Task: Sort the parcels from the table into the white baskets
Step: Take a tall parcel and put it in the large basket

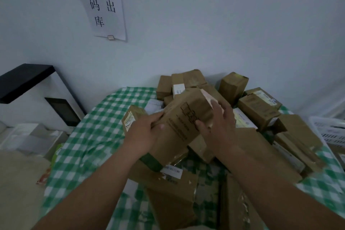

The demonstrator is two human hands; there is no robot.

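A long brown cardboard parcel [179, 129] with dark print and a green band at its near end is tilted up over the pile. My left hand [144, 132] grips its left edge, thumb on the top face. On its right side my right hand [218, 123] holds it, with the fingers up near a pink label at the far end. Several more brown parcels [259, 110] lie heaped on the table with the green-and-white checked cloth [97, 129]. A white basket [330, 130] shows at the right edge.
A white and black machine [56, 102] stands left of the table against the wall. A paper notice [104, 3] hangs on the wall above. Pale boxes [28, 136] and coloured packets lie on the floor at the left.
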